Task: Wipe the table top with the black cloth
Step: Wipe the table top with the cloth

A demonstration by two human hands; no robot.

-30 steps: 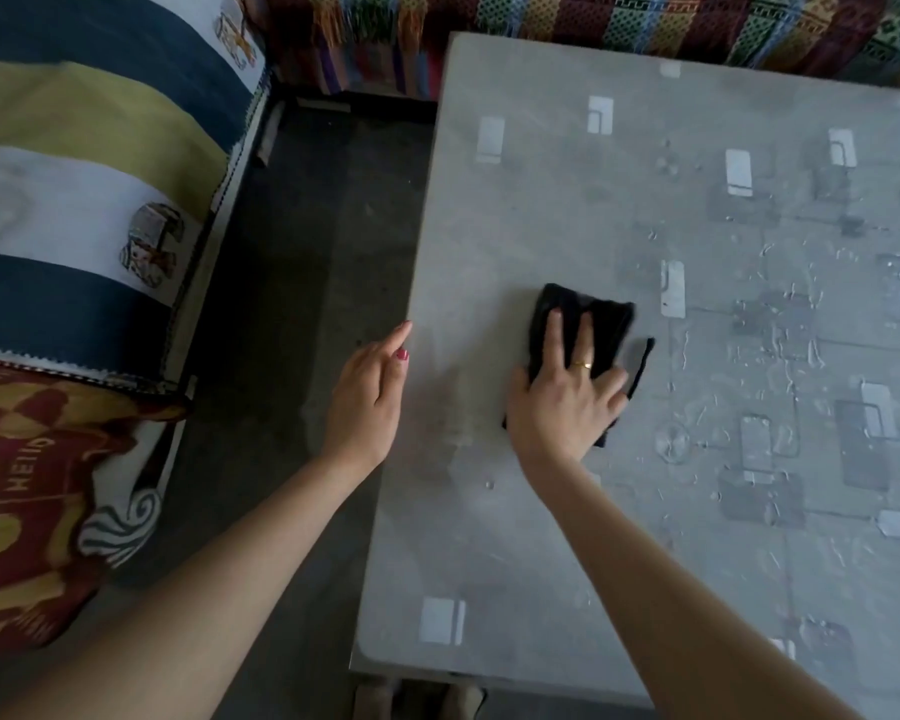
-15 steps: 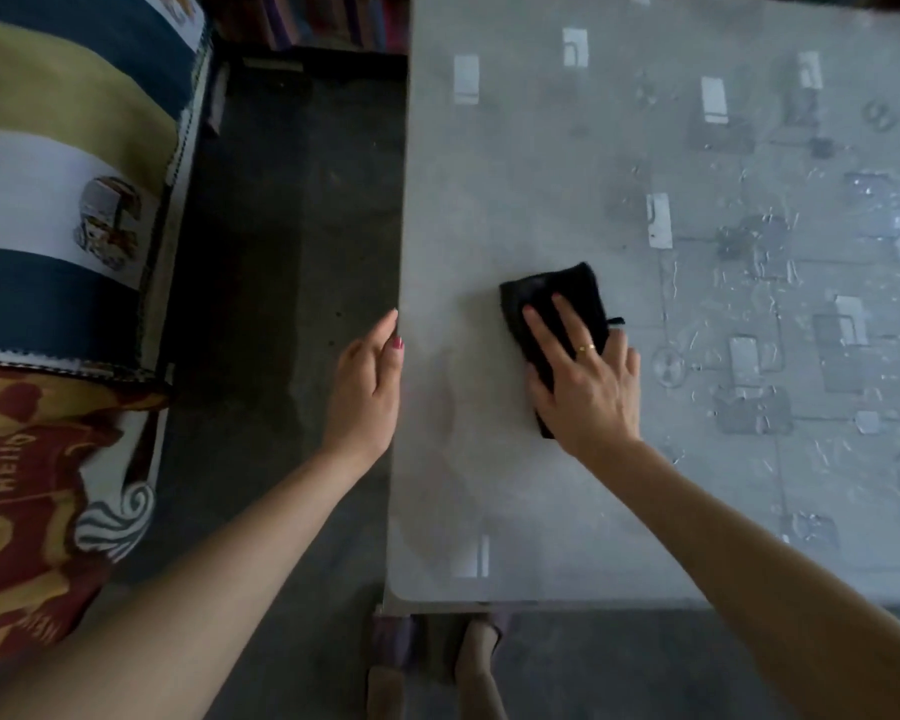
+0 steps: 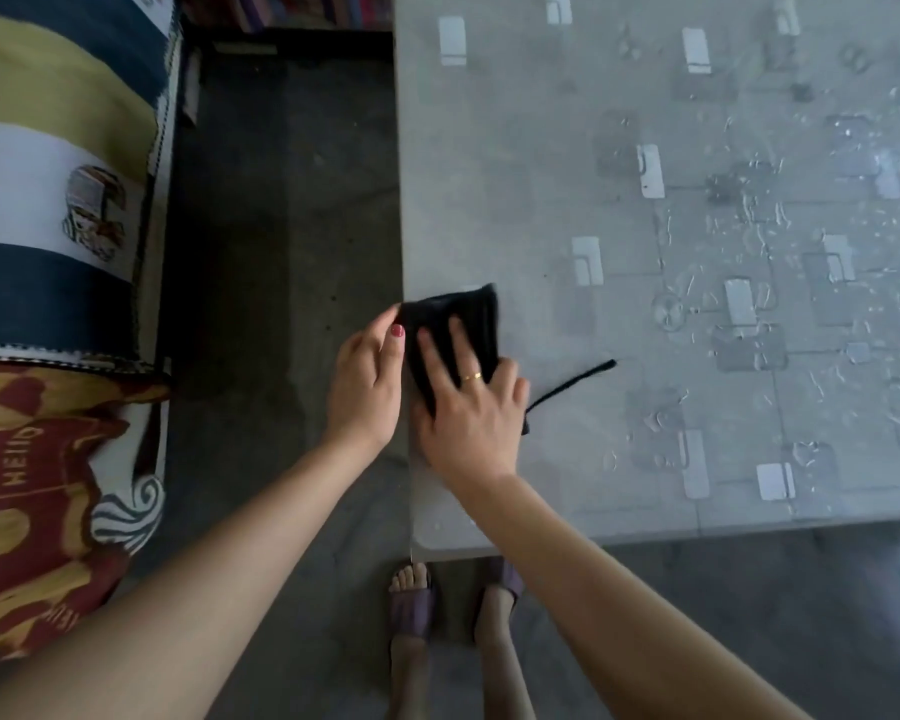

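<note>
The black cloth (image 3: pixel 455 314) lies folded at the left edge of the grey table top (image 3: pixel 541 174), with a thin black strap trailing off to its right. My right hand (image 3: pixel 468 407) presses flat on the cloth, fingers spread and a ring on one finger. My left hand (image 3: pixel 367 376) is cupped against the table's left edge beside the cloth, its thumb touching the cloth's corner. Water drops and streaks cover the right part of the table.
A sofa with a striped cover (image 3: pixel 58 200) and a red cushion (image 3: pixel 32 501) stands at the left. A strip of dark floor (image 3: pixel 281 226) runs between sofa and table. My feet in sandals (image 3: pixel 411 600) stand at the table's near left corner.
My right hand has slid the cloth left to the table's edge. My left hand stayed at the edge and now meets the cloth. The camera has tilted down, so my feet show.
</note>
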